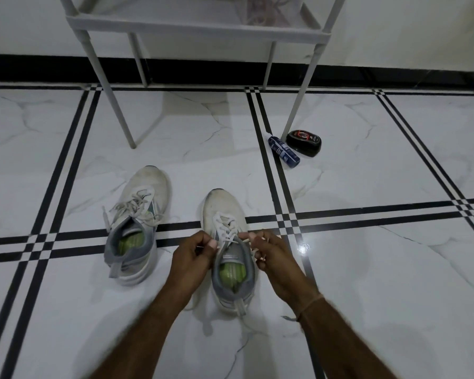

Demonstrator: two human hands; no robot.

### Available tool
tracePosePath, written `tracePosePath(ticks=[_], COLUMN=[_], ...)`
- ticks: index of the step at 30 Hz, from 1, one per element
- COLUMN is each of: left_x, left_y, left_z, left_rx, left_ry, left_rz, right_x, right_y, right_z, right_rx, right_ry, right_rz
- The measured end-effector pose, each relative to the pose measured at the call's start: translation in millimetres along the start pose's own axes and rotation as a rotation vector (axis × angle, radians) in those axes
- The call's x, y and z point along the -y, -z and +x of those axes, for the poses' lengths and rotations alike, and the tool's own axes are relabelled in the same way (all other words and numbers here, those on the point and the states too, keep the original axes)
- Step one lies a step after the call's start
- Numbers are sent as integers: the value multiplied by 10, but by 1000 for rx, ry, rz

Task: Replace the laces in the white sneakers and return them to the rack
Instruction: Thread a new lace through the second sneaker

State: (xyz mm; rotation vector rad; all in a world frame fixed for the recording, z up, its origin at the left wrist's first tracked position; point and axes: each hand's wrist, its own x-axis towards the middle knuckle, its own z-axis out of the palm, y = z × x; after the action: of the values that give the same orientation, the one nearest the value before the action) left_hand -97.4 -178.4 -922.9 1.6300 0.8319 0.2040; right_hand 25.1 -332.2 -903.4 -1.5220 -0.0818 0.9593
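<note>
Head view: the near sneaker [223, 206] stands upright on the floor [367, 165], toe pointing toward the rack [197, 26], heel toward the person. A white lace [225, 224] crosses its eyelets, and a green insole shows inside its grey collar. Both of the person's hands work at the top eyelets. The left grip [193, 255] is curled, thumb and fingertips pinching the lace at the sneaker's left edge. The right grip [270, 253] is also curled, holding the lace at the right edge, with slack lace bunched among its fingers. A thin thread band [309, 303] circles the right wrist. More white lace trails on the floor beside the heel.

Just to the left, apart from it, the other sneaker [148, 184] lies on the floor, toe also toward the rack. Its grey lace [136, 203] is loose, with one end hanging out to the left. It too has a green insole.

Further off, to the right, a blue bottle [283, 150] lies on its side by a rack leg, with a black polish case [303, 142] just beside it. The rack stands against the wall; a lower shelf is visible, with something pale lying on it, too blurred to name. The floor is white marble tile with black stripes.
</note>
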Motion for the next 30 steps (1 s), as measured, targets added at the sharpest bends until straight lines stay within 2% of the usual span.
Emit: tracePosePath(ticks=[4, 6, 8, 9, 11, 13, 14, 16, 17, 18, 19, 20, 22, 24, 27, 30], left_x=[29, 38, 68, 84, 109, 74, 21, -78, -110, -150, -166, -166, -189, -209, -190, -242], left_y=[-19, 1, -7, -7, 8, 58, 79, 83, 41, -33, -105, -163, -189, -186, -220, -172], left_z=[-21, -27, -24, -28, -3, 29, 23, -59, -107, -170, -197, -190, -81, 3, -21, -32], left_rx=[-71, -97, -97, -105, -162, -285, -373, -443, -389, -299, -214, -157, -158, -182, -163, -172], left_ry=[69, 72, 98, 80, -106, -324, -352, -245, -129, 2, 114, 183, 247, 217, 58, 20], left_rz=[-57, -68, -109, -89, 135, 416, 509, 552, 508, 459, 418, 365, 200, 48, -12, -203], right_x=[-39, -75, -112, -114, -57, 13, 39, 29, 3, -38, -63, -56, -39, -30, -34, 113], right_y=[-37, -76, -97, -94, -57, -6, 2, -8, -16, -22, -28, -53, -151, -240, -252, -152], right_z=[56, 80, 79, 81, 83, 133, 152, 126, 61, -13, -65, -90, 2, 118, 66, -17], right_rx=[-29, -26, -38, -50, -76, -141, -224, -523, -659, -716, -650, -501, -256, -203, -144, -112], right_ry=[-79, -99, -84, -49, 84, 254, 343, 459, 476, 478, 431, 325, 113, 130, 167, 178], right_rz=[260, 303, 246, 138, -133, -369, -500, -787, -864, -902, -876, -807, -686, -615, -368, -191])
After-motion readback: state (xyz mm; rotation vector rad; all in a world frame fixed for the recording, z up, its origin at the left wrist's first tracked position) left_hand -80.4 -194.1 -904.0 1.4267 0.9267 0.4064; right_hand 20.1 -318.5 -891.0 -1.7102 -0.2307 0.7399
